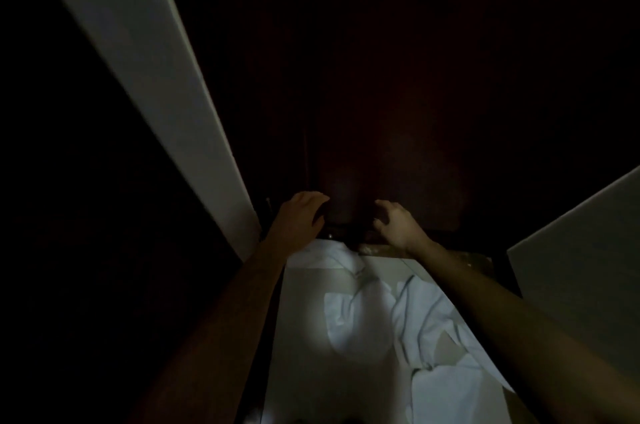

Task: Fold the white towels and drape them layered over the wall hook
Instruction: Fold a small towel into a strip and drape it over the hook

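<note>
Towels crumpled, unfolded, at lower centre of frame on pale surface, long run slanting toward lower right. Both hands are beyond them at frame centre, against dark panel: left hand, right hand. Fingers bent on both; too dark to tell any grasp. Right forearm skirts the cloth's right edge, so right hand judged nearer. Hook not made out.

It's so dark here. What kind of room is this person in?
Probably a dim closet or bathroom corner, though that is a guess: crumpled white towels lie on a pale surface below, a dark wooden panel rises ahead, and white trim runs up the left.
</note>
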